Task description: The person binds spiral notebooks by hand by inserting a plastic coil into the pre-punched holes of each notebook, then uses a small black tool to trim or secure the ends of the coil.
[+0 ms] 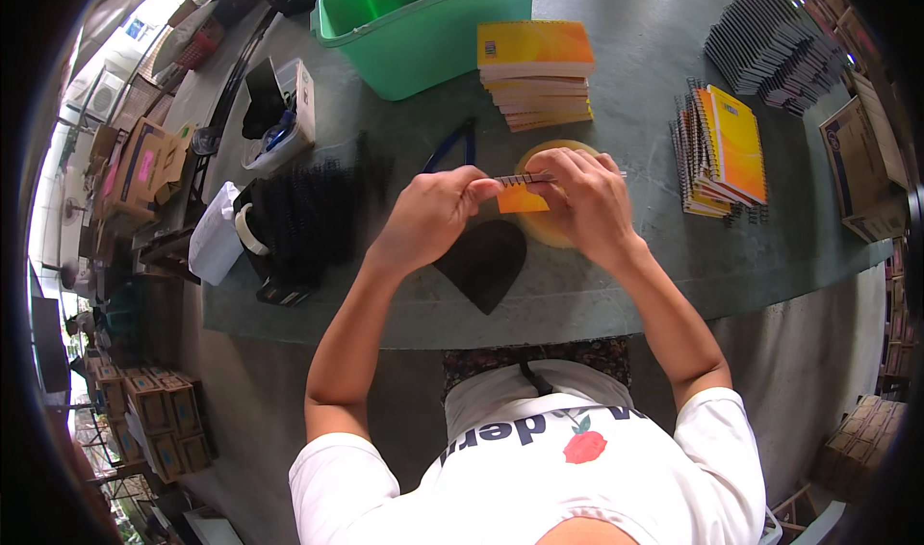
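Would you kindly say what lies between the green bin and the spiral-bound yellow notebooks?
A stack of yellow-orange booklets, nearer the green bin; the head view shows it.

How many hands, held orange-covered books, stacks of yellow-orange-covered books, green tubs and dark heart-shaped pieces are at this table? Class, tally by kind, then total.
Hands: 2 (left hand, right hand)
Held orange-covered book: 1
Yellow-orange-covered stacks: 2 (far stack, spiral-bound stack at right)
Green tub: 1
Dark heart-shaped piece: 1
Total: 7
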